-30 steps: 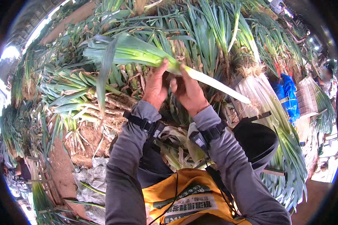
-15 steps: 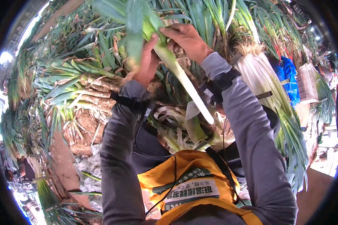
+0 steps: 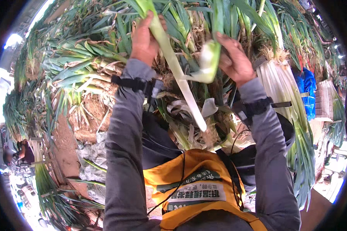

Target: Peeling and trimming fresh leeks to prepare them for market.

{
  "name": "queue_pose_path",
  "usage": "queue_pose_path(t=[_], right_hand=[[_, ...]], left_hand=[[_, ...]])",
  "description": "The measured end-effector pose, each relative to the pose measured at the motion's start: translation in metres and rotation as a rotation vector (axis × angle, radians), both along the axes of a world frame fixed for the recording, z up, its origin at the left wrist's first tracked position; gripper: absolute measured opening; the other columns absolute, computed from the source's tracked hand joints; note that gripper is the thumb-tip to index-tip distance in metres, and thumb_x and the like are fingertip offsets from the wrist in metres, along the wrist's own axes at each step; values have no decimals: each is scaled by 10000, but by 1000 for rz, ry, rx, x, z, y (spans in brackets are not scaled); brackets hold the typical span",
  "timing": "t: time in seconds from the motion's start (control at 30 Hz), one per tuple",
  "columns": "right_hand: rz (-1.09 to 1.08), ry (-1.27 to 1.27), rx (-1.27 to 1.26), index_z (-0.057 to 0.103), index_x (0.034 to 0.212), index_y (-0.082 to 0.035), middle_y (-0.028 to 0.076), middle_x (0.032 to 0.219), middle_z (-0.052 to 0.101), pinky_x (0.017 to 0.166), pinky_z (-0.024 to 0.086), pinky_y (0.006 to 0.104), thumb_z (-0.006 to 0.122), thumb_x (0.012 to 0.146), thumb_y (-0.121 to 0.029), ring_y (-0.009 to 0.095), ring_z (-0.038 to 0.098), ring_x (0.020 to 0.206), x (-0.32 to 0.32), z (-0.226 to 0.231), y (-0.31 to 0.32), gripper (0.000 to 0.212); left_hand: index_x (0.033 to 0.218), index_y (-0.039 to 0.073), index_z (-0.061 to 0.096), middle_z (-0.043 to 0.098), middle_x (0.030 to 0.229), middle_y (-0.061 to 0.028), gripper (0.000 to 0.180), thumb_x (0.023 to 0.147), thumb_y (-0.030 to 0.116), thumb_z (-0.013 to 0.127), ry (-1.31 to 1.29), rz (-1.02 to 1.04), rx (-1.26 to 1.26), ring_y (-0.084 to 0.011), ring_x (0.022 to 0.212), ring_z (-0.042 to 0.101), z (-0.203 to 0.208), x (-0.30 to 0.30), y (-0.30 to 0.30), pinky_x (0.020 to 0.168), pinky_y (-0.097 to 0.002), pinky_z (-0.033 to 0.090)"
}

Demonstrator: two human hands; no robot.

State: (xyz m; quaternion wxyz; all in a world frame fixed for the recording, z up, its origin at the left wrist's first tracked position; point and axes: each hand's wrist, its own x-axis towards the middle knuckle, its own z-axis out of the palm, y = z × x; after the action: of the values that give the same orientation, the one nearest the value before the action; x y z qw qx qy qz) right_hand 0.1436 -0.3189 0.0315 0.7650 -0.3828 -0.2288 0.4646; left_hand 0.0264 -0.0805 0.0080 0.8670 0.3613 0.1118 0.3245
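Note:
My left hand [image 3: 145, 41] is closed round the upper, green part of a leek [image 3: 177, 71]. Its white shank slants down to the right and ends in a clean tip over the heap. Apart from it, my right hand [image 3: 236, 61] grips a stripped leek leaf [image 3: 218, 24], whose pale torn sheath end is curled and blurred. Below both hands lie loose peelings [image 3: 185, 134], pale and green, in front of my lap. Bunches of unpeeled leeks [image 3: 85, 63] with brown roots lie to the left of my left hand.
On the right stands a big bundle of clean white leeks [image 3: 277, 84], roots up. A blue plastic wrap [image 3: 307, 92] is beyond it. Matted roots [image 3: 89, 117] lie at the left. My orange apron [image 3: 196, 165] covers my lap, and more leeks spread across the far side.
My hands have moved apart. My right hand has pulled an outer leaf off the leek and carried it to the right, while my left hand has kept the leek and moved slightly up.

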Motion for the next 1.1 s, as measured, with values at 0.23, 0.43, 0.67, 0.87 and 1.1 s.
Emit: queue_pose_path(t=[0.23, 0.43, 0.67, 0.87, 1.1], right_hand=[[616, -1070, -908, 598, 1192, 0, 198, 1007, 660, 790, 526, 422, 672, 842, -253, 320, 642, 860, -5, -145, -108, 438], [654, -1443, -1080, 640, 986, 14, 254, 851, 643, 770, 503, 488, 648, 743, -232, 407, 645, 853, -29, -249, -165, 346], [227, -1463, -621, 572, 1205, 14, 213, 1034, 619, 778, 495, 493, 604, 912, -437, 391, 617, 941, -53, -140, -86, 539], [-177, -127, 16, 589, 892, -13, 21, 712, 578, 559, 446, 245, 599, 954, -426, 111, 535, 617, -57, -13, 29, 417], [-947, -1053, 194, 516, 1299, -69, 51, 863, 636, 578, 504, 246, 564, 952, -28, 111, 595, 683, -6, -6, 23, 353]], left_hand=[[1158, -20, 498, 598, 956, -145, 281, 970, 182, 552, -7, 542, 239, -250, 849, 605, 18, -21, 47, 783, -387, 537], [1072, 23, 523, 602, 855, -107, 225, 914, 158, 611, -181, 964, 193, -238, 796, 616, 33, -70, 93, 755, -402, 559], [1140, -12, 548, 622, 1084, -197, 288, 966, 218, 556, 627, 924, 1224, -276, 1008, 616, -12, -99, 95, 883, -422, 531], [1320, -6, 490, 597, 1229, -162, 444, 1017, 318, 474, -186, 303, -100, -269, 1154, 550, 14, -19, 27, 1089, -433, 394], [1477, 83, 317, 440, 1451, -92, 549, 1029, 379, 428, -152, -260, 218, -220, 1318, 416, 29, 36, -115, 1097, -387, 320]])
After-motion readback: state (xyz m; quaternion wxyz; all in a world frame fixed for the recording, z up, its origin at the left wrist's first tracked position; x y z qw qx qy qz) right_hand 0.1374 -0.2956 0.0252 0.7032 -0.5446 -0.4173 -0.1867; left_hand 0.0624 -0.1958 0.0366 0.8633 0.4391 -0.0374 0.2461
